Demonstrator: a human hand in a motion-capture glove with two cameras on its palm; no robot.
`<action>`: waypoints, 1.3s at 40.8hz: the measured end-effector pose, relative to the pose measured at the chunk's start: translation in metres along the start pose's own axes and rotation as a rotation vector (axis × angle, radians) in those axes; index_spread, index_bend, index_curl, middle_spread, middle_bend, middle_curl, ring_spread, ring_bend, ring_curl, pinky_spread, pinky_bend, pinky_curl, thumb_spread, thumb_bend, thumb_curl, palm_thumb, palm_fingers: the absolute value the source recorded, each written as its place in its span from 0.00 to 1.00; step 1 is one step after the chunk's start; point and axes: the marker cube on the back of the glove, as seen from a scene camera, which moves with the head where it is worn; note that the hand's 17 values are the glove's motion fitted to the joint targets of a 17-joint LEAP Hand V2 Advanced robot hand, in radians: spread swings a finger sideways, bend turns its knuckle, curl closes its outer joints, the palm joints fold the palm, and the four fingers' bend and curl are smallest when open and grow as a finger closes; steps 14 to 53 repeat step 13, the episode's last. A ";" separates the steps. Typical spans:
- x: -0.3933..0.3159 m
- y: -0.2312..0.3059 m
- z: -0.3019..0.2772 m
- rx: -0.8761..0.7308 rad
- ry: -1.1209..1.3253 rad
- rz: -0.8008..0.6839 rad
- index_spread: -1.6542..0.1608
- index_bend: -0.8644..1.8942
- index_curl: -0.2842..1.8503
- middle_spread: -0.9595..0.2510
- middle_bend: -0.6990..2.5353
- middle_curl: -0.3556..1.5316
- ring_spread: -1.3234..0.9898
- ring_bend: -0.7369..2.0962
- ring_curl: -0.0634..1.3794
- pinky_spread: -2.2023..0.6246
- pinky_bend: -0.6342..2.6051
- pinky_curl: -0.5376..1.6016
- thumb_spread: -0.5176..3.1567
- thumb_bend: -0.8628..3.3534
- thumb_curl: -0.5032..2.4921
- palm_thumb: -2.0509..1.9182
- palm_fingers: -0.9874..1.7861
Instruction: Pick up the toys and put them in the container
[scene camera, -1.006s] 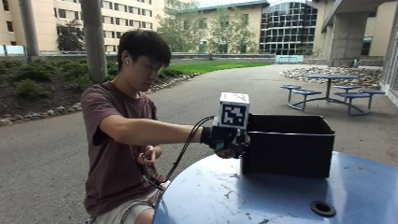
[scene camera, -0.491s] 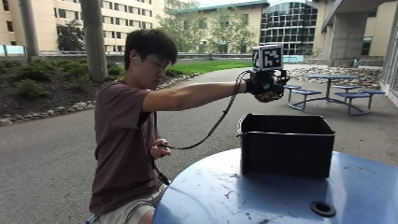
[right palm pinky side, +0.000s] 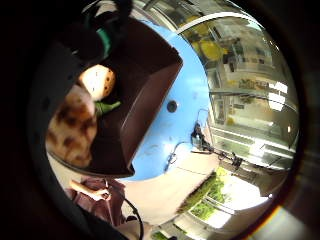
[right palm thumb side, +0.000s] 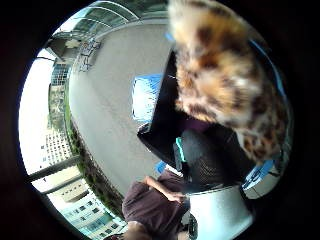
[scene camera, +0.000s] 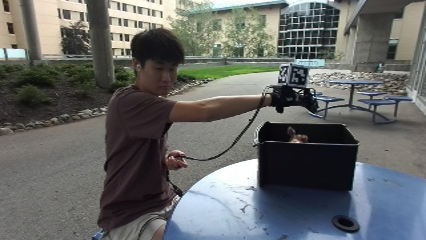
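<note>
Above the bin (scene camera: 307, 156) on the blue surface (scene camera: 266, 215), my right hand (scene camera: 290, 97) hangs. I cannot tell whether it grasps the spotted plush (right palm thumb side: 225, 75) close by the palm or has let it go. The plush looks soft and light; I'd pinch its body. 1 toy (scene camera: 296, 137) peeks over the rim; the bin's floor is mostly hidden.

A round blue table (scene camera: 279, 210) with a dark centre hole (scene camera: 345, 223) stands nearest. Grey pavement (scene camera: 60, 155) spreads behind it. Far right sit blue picnic tables (scene camera: 359, 95); far left, shrubs (scene camera: 40, 82) before beige buildings (scene camera: 60, 22). Daylight.
</note>
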 end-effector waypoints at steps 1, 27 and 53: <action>-0.002 -0.001 0.001 0.005 0.006 -0.014 0.81 0.42 0.48 0.61 0.51 0.60 0.41 0.71 0.57 0.67 0.60 0.55 0.39 0.19 0.49 0.59 0.20; 0.048 0.020 0.006 0.091 -0.034 -0.017 0.82 0.32 0.30 0.74 0.32 0.47 0.49 0.53 0.42 0.75 0.54 0.48 0.45 0.20 0.40 0.53 0.21; 0.048 0.020 0.006 0.091 -0.034 -0.017 0.82 0.32 0.30 0.74 0.32 0.47 0.49 0.53 0.42 0.75 0.54 0.48 0.45 0.20 0.40 0.53 0.21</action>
